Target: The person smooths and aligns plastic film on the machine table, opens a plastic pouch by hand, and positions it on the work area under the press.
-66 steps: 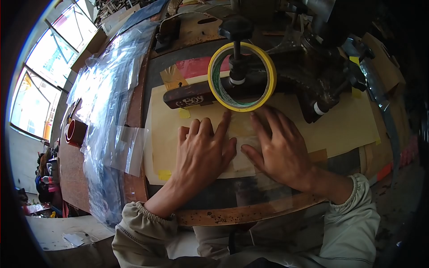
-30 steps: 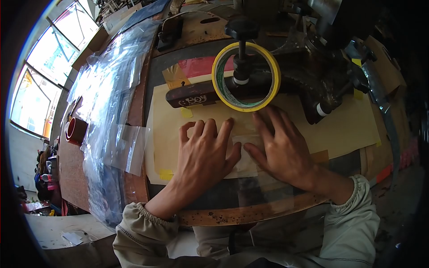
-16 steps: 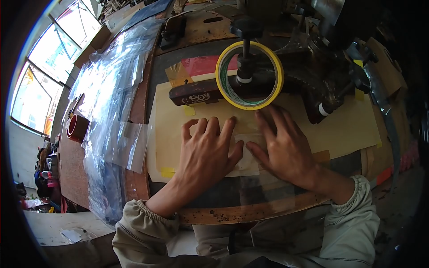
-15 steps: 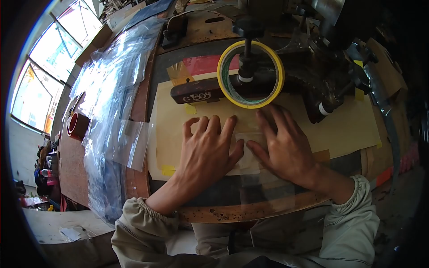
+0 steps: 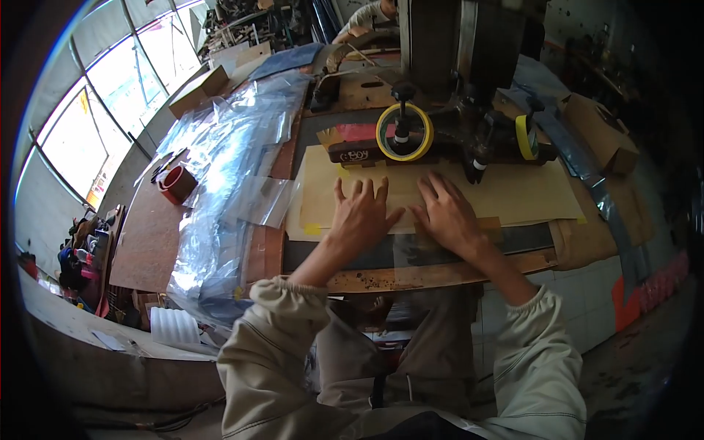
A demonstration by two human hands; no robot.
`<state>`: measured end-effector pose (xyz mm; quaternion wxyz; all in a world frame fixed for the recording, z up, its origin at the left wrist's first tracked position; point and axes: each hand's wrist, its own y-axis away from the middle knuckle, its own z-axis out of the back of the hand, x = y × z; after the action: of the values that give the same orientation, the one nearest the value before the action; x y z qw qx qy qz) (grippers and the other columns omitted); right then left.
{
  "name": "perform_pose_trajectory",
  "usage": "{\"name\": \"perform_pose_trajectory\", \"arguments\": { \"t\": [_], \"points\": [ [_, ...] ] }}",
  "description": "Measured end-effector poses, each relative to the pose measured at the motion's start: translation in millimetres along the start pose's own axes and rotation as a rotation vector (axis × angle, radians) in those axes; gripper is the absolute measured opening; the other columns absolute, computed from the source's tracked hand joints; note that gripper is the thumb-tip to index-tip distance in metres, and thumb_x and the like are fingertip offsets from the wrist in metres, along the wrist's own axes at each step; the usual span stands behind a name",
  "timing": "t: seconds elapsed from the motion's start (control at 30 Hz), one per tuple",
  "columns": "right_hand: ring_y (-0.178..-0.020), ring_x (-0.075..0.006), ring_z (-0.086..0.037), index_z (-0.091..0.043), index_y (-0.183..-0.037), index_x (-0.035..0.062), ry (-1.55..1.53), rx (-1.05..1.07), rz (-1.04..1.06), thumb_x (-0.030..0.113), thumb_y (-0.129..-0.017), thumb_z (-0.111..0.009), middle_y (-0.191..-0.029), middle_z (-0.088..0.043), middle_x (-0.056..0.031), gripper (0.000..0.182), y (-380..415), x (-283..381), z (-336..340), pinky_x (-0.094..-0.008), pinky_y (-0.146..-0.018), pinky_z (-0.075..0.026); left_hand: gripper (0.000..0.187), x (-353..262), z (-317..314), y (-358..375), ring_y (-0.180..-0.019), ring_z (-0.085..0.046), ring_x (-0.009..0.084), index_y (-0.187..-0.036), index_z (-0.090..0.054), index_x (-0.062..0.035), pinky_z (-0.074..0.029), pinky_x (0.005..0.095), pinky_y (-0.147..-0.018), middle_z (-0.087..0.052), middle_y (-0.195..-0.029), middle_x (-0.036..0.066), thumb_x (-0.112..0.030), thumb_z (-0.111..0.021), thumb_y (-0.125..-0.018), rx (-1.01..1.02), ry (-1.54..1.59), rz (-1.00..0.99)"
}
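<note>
My left hand (image 5: 361, 214) rests on a tan paper sheet (image 5: 528, 196), fingers spread and slightly bent. Beside it, my right hand (image 5: 449, 218) lies flatter on the sheet, its fingers stretched toward the dark metal bar. The thumbs point at each other with a small gap. A clear plastic piece (image 5: 419, 262) shows below and between my hands, reaching over the table's front edge; its far end is hard to make out. Just beyond my fingertips runs the dark bar (image 5: 357, 154) of a machine. A yellow tape roll (image 5: 428, 139) hangs around a black knob post on it.
Clear plastic bags (image 5: 220, 213) are heaped to the left, near a brown tape roll (image 5: 177, 185). A second yellow tape roll (image 5: 522, 138) hangs on the machine at right. A cardboard box (image 5: 601, 136) stands further right. Another person (image 5: 370, 18) is at the back.
My view has pulled back and tilted up, showing more of the room and my lap. Both hands stay on the sheet with fingers extended.
</note>
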<state>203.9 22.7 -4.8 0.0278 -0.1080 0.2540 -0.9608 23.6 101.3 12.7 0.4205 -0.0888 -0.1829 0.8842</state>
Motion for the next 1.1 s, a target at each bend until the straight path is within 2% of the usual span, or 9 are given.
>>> {"name": "perform_pose_trajectory", "arguments": {
  "t": [0.03, 0.13, 0.23, 0.33, 0.37, 0.5, 0.63, 0.8, 1.1],
  "points": [
    [-0.123, -0.0385, -0.051, -0.056, -0.125, -0.0085, -0.011, -0.008, -0.016, 0.033, -0.092, -0.059, -0.131, -0.053, -0.0265, 0.053, 8, 7, 6, -0.0435, -0.106, -0.041, 0.06, -10, 4, 8, -0.107, -0.06, 0.0304, -0.141, -0.047, -0.0071, -0.028, 0.0592, -0.107, -0.06, -0.109, 0.017, -0.037, -0.061, -0.092, -0.012, -0.018, 0.035],
    [-0.124, -0.0387, -0.051, -0.058, -0.124, -0.0047, -0.066, -0.05, -0.05, 0.029, -0.092, -0.059, -0.133, -0.053, -0.0261, 0.046, 54, 38, 26, -0.0457, -0.107, -0.039, 0.064, -52, 22, 50, -0.113, -0.058, 0.032, -0.147, -0.039, -0.0079, -0.028, 0.0593, -0.109, -0.056, -0.122, 0.018, -0.033, -0.06, -0.092, -0.132, 0.249, 0.056],
    [-0.126, -0.0363, -0.051, -0.06, -0.125, -0.0004, -0.047, -0.124, -0.101, 0.024, -0.093, -0.057, -0.137, -0.052, -0.0232, 0.041, 92, 60, 23, -0.0472, -0.107, -0.039, 0.051, -85, 11, 79, -0.112, -0.06, 0.0285, -0.138, -0.05, -0.0082, -0.033, 0.0525, -0.108, -0.059, -0.124, 0.013, -0.027, -0.059, -0.091, -0.377, 0.368, 0.07],
    [-0.127, -0.0326, -0.052, -0.063, -0.123, 0.0021, 0.037, -0.273, -0.086, 0.023, -0.094, -0.055, -0.136, -0.055, -0.0183, 0.037, 101, 65, 9, -0.0471, -0.105, -0.041, 0.033, -95, -19, 92, -0.105, -0.064, 0.0231, -0.121, -0.062, -0.009, -0.039, 0.0435, -0.105, -0.064, -0.119, 0.007, -0.021, -0.058, -0.09, -0.521, 0.294, 0.115],
    [-0.124, -0.0308, -0.054, -0.064, -0.121, 0.0029, 0.066, -0.312, -0.081, 0.023, -0.094, -0.054, -0.133, -0.058, -0.0164, 0.036, 104, 64, 6, -0.0455, -0.103, -0.042, 0.02, -95, -24, 91, -0.093, -0.068, 0.0158, -0.102, -0.069, -0.0115, -0.043, 0.0351, -0.099, -0.069, -0.108, 0.001, -0.02, -0.056, -0.089, -0.633, 0.219, 0.134],
    [-0.113, -0.0234, -0.063, -0.071, -0.113, 0.0067, 0.16, -0.519, -0.016, 0.023, -0.096, -0.048, -0.118, -0.069, -0.0086, 0.033, 99, 55, -17, -0.0386, -0.094, -0.047, 0.02, -86, -46, 87, -0.078, -0.069, 0.0099, -0.087, -0.073, -0.0172, -0.045, 0.0272, -0.093, -0.073, -0.095, -0.005, -0.023, -0.054, -0.088, -0.812, 0.043, 0.059],
    [-0.102, -0.0184, -0.069, -0.074, -0.109, 0.0098, 0.216, -0.618, -0.007, 0.022, -0.095, -0.043, -0.109, -0.073, -0.0037, 0.035, 98, 55, -23, -0.0331, -0.086, -0.048, 0.023, -84, -53, 90, -0.081, -0.07, 0.0082, -0.087, -0.075, -0.0165, -0.046, 0.0262, -0.092, -0.074, -0.095, -0.005, -0.024, -0.053, -0.089, -0.841, 0.036, 0.061],
    [-0.104, -0.0182, -0.068, -0.074, -0.108, 0.0089, 0.226, -0.623, 0.007, 0.022, -0.095, -0.043, -0.11, -0.073, -0.004, 0.036, 98, 52, -24, -0.0326, -0.084, -0.048, 0.024, -85, -57, 87, -0.082, -0.069, 0.0063, -0.085, -0.075, -0.0181, -0.045, 0.0246, -0.089, -0.074, -0.092, -0.007, -0.023, -0.051, -0.09, -0.902, 0.051, 0.067],
    [-0.103, -0.0182, -0.068, -0.074, -0.107, 0.0083, 0.202, -0.621, -0.01, 0.022, -0.095, -0.043, -0.109, -0.073, -0.0042, 0.036, 99, 55, -23, -0.0324, -0.085, -0.048, 0.024, -86, -54, 88, -0.08, -0.07, 0.0064, -0.084, -0.075, -0.0182, -0.045, 0.0235, -0.088, -0.075, -0.091, -0.007, -0.023, -0.052, -0.089, -0.888, 0.085, 0.076]
  ]
}}
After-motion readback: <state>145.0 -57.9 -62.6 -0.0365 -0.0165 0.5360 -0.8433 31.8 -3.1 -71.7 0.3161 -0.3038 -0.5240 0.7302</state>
